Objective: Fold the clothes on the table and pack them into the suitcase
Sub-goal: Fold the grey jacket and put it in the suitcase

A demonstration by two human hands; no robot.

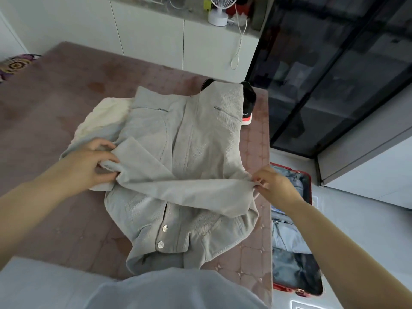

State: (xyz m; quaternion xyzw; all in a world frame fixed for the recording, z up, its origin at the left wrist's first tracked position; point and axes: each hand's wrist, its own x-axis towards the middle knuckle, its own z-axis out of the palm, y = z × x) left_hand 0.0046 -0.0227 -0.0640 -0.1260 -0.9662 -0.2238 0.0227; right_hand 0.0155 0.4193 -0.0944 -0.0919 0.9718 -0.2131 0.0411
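The left hand (89, 161) grips the sleeve (178, 184) cuff with closed fingers. The right hand (274, 186) pinches the shoulder fold, tensioning it flat across the jacket (196, 134).

Both forearms reach forward, left hand (89, 163) gripping the jacket (200, 134), right hand (276, 186) seemingly pinching it.

You worked in a home room: white cabinets (151, 36) with a desk fan (219, 10) on top, dark glass-fronted cabinet (334, 74), cloth-covered table (55, 97), open red suitcase (287, 287) on the floor alongside.
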